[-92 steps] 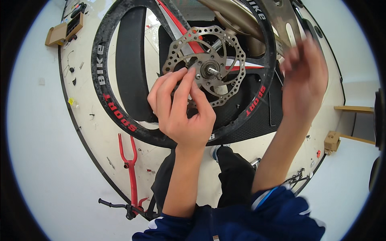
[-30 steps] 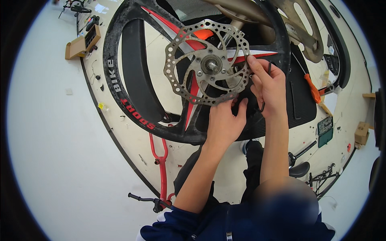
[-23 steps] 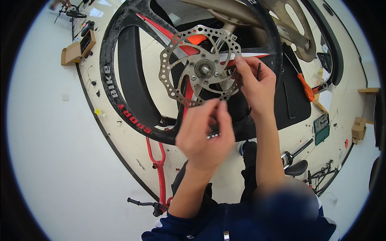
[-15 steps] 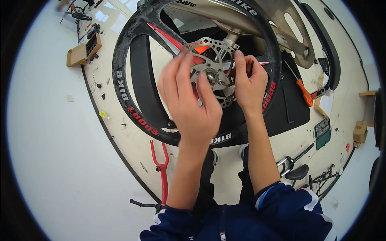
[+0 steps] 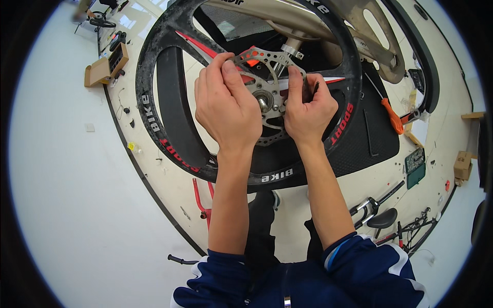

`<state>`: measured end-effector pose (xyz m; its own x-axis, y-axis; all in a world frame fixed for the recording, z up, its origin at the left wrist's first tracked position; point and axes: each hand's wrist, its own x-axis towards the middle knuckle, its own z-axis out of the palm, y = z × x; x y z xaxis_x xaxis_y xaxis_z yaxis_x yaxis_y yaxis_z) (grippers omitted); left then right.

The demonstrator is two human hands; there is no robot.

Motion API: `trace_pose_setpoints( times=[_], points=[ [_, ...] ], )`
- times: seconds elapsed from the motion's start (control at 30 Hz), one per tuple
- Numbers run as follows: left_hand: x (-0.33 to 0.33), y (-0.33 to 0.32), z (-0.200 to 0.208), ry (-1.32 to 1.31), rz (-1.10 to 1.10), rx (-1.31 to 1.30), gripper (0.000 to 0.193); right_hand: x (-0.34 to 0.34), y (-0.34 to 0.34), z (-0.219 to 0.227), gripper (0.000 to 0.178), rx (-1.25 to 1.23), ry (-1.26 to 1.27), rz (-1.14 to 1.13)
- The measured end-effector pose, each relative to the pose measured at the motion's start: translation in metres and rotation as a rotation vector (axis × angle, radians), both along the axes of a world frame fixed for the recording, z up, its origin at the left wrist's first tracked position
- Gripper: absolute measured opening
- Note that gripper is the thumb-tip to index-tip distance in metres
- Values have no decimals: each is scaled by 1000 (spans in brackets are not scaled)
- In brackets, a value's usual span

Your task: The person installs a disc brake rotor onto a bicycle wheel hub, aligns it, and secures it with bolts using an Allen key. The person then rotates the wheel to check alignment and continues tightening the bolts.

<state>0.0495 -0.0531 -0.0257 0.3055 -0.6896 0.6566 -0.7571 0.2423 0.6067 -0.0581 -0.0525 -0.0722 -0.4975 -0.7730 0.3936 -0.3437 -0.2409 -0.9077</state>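
The brake disc (image 5: 267, 97) sits at the middle of the wheel (image 5: 169, 113); a screwdriver (image 5: 393, 115) lies right of it, a cardboard box (image 5: 100, 72) left.

bike workshop | screwdriver (image 5: 392, 115), saddle (image 5: 382, 218), black work mat (image 5: 377, 138)

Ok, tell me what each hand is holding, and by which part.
Both grip the brake disc on the wheel: the left hand over its left and upper rim, the right hand on its right edge, also pinching a thin dark tool.

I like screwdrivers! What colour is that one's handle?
Orange; the screwdriver on the black mat shows in the head view.
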Motion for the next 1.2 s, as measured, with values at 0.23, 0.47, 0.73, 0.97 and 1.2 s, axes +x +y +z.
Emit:
trace_pose_setpoints(
  times=[0.23,0.47,0.73,0.97,1.2],
  points=[
    [6,7,-4,109,-40,77,32,3,0,-10,31,-103,-94,16],
    [-2,4,0,78,-21,33,25,1,-2,-13,33,-61,-67,77],
    [7,16,16,59,-142,140,34,-25,6,12,25,68,-207,32],
    [-26,113,14,-40,-232,123,36,-42,48,-56,23,75,-310,-149],
    [-27,267,-8,124,-410,418,36,-66,18,-75,38,308,-530,212]
  ],
)
